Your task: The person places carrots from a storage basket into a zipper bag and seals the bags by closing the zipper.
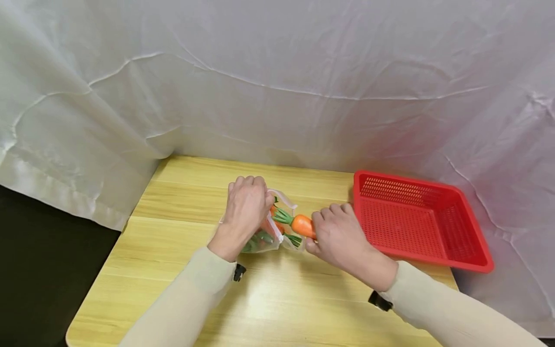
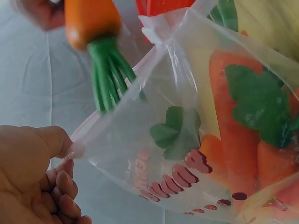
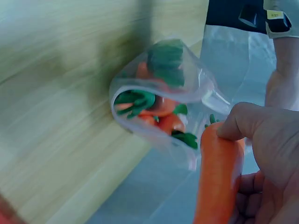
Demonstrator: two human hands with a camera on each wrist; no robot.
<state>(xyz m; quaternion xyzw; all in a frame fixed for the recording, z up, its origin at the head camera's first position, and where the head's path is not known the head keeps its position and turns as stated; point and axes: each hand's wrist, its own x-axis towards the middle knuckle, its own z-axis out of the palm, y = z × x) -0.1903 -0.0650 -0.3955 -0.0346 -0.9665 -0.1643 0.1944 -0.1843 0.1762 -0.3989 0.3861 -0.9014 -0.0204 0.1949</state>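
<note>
My left hand (image 1: 248,205) pinches the rim of a clear plastic bag (image 2: 117,149) between thumb and fingers. Printed letters mark the bag's side. Inside it show several carrots (image 2: 236,121) with green leafy tops, and its mouth gapes in the right wrist view. With my right hand (image 1: 340,236) I grip another carrot (image 3: 217,172), orange with a green top. Its green stems point toward the bag and overlap the mouth's edge in the head view. The carrot's lower end is hidden by my right hand in that view.
A red perforated plastic basket (image 1: 405,224) stands on the right side of the wooden table (image 1: 165,250). Pale curtains (image 1: 277,86) hang behind the table and along its sides. A dark area (image 1: 43,260) lies beyond the table's left edge.
</note>
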